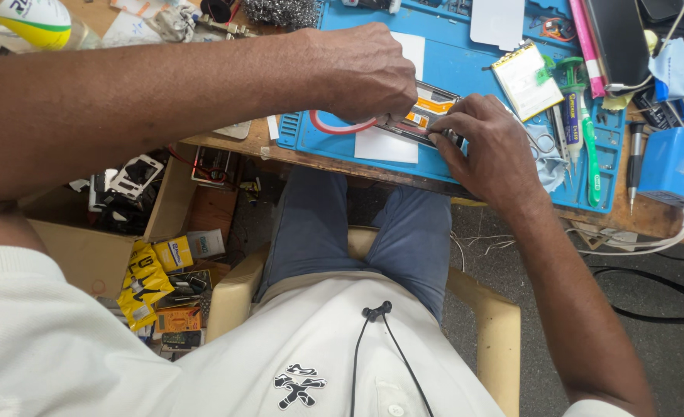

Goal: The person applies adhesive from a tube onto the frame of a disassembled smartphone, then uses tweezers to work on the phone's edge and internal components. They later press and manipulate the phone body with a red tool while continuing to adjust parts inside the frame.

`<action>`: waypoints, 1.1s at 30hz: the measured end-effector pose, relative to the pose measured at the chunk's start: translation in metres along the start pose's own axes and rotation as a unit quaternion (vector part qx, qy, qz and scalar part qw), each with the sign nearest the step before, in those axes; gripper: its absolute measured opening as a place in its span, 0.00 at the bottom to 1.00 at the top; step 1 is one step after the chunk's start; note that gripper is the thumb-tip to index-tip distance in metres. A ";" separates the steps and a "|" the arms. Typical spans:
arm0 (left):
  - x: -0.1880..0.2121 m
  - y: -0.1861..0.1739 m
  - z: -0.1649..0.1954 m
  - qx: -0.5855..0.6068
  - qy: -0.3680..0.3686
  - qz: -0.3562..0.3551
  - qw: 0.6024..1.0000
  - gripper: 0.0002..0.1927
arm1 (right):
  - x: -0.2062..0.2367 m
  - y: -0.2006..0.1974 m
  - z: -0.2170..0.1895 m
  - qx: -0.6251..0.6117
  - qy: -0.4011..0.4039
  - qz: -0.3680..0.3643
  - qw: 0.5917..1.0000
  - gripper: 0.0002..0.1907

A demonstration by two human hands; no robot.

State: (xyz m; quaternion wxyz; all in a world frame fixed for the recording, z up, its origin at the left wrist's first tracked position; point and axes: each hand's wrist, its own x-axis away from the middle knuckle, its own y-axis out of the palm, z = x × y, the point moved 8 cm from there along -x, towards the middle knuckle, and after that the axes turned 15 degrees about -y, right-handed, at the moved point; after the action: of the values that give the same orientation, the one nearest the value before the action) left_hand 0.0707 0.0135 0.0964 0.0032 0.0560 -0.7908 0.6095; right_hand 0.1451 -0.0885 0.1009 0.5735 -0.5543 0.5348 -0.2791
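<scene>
Both hands work an opened phone (427,113) on the blue mat (450,69) at 12 o'clock of the table (651,220). Left hand (365,71) presses down on its left end, grip closed on it; right hand (490,147) pinches its lower right edge with the fingertips. Green tool (590,147) and battery (526,79) lie at 2 o'clock.

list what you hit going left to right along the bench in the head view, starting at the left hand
left hand → opened phone held between both hands → right hand → flat white battery pack → green-handled tool → blue box at the right edge, all but the box over the blue work mat
</scene>
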 end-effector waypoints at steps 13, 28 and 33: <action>0.001 0.002 0.000 0.027 -0.004 -0.003 1.000 0.07 | -0.024 0.014 0.019 0.013 0.100 -0.160 0.982 0.12; 0.000 0.005 -0.001 0.040 -0.010 0.011 0.999 0.08 | -0.030 0.022 0.052 0.067 0.163 -0.333 0.926 0.17; 0.000 0.001 -0.002 0.025 0.003 0.002 1.000 0.06 | -0.023 0.006 0.041 0.018 0.081 -0.204 0.976 0.10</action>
State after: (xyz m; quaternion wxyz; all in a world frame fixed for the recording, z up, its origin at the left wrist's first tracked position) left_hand 0.0703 0.0155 0.0961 0.0030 0.0524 -0.7753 0.6295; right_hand 0.1750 -0.0523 0.0949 0.4695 -0.6169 0.4500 -0.4433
